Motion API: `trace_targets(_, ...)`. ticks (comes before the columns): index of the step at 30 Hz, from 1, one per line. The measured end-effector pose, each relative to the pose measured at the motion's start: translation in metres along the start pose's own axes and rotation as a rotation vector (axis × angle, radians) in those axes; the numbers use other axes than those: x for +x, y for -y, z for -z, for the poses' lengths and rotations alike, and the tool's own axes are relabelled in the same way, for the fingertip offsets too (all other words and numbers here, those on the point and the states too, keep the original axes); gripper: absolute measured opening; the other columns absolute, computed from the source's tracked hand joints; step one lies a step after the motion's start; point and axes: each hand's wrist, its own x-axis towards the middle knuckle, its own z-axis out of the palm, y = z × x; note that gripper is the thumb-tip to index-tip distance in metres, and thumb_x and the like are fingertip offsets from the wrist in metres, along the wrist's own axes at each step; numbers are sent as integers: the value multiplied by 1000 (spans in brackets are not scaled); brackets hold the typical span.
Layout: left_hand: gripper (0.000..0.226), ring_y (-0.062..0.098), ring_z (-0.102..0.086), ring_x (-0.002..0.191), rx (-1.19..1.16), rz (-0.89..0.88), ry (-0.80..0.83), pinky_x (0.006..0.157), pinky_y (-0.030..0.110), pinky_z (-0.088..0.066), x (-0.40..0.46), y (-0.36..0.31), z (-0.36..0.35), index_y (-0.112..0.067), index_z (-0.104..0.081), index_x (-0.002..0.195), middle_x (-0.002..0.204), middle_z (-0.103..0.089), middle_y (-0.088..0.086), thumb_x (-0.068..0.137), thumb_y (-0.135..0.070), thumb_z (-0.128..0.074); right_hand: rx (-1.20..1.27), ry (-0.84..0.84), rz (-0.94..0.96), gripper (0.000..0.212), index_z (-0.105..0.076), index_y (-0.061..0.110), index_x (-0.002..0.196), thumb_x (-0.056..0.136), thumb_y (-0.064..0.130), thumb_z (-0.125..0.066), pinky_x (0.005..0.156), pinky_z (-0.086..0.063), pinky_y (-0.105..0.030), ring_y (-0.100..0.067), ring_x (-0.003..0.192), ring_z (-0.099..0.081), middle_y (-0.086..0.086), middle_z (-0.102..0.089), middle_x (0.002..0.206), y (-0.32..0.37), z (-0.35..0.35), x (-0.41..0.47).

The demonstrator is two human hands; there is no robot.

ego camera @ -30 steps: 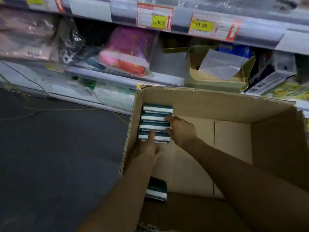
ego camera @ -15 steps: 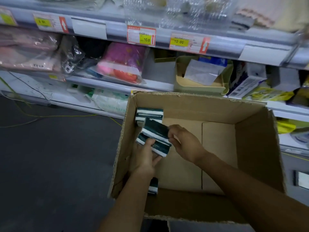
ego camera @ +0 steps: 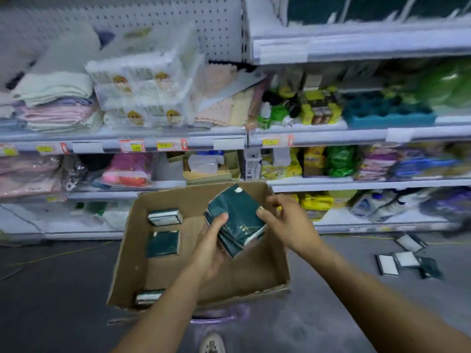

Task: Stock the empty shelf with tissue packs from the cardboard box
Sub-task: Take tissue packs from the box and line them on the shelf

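Observation:
A stack of dark green tissue packs (ego camera: 235, 220) is held above the open cardboard box (ego camera: 275, 266). My left hand (ego camera: 211, 248) grips the stack from below and the left, thumb on its left edge. My right hand (ego camera: 288, 222) touches the stack's right edge with its fingertips. Inside the box lie three more packs: one at the far left (ego camera: 165, 217), one flat in the middle left (ego camera: 163, 243), one at the near left corner (ego camera: 149, 296). The top shelf (ego camera: 356, 47) at the upper right looks bare.
Shelves ahead hold folded towels (ego camera: 56, 103), wrapped tissue bundles (ego camera: 142, 90) and packaged goods (ego camera: 318, 105). Several packs (ego camera: 405, 258) lie on the grey floor at the right. A shoe (ego camera: 212, 343) shows at the bottom. The view is blurred by motion.
Both hands lifted a stack of packs out of the box's left side. My view tilted up and back, so the upper shelves are now visible.

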Motion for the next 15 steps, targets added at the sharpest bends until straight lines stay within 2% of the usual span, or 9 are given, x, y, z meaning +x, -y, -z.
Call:
trace_targets(2,65,28,-67,110,23,10,75,92,41,-54,-22,5,-51,-16,-56,133,122,-69,10,74,-39,-69,220,62,-93,41,-60,13,115,90,45,-62,74,-54,-34,-9,84,-63,1,-64,97,-6,52,-22)
trace_targets(4,62,25,-69,106,58,19,147,87,37,-56,-43,10,-102,-16,-59,129,118,-71,9,73,-42,-68,397,88,-116,29,-65,9,101,94,36,-60,54,-48,-16,6,62,-61,3,-67,82,-14,107,-49)
trace_targets(6,63,24,-69,106,129,18,235,91,39,-54,-61,15,-150,-16,-61,128,118,-71,8,73,-46,-69,485,50,-114,27,-68,10,96,94,36,-59,48,-41,-8,9,54,-59,5,-70,78,-25,156,-71)
trace_targets(9,59,25,-71,101,236,40,350,89,40,-56,-85,25,-220,-16,-63,124,115,-72,9,74,-47,-68,553,-32,-153,33,-69,16,96,92,46,-59,39,-35,-12,4,48,-57,11,-68,68,-44,225,-101)
trace_targets(11,61,27,-70,103,256,87,405,90,42,-56,-96,33,-263,-14,-63,124,116,-72,10,74,-48,-68,530,-90,-194,34,-69,16,94,91,49,-60,40,-31,-15,-2,51,-58,7,-70,72,-59,265,-117)
trace_targets(15,70,30,-68,108,294,98,470,96,46,-53,-109,43,-334,-13,-62,127,118,-71,12,68,-49,-75,580,-217,-215,26,-64,10,86,91,36,-65,36,-31,-13,0,40,-53,5,-64,63,-85,324,-143)
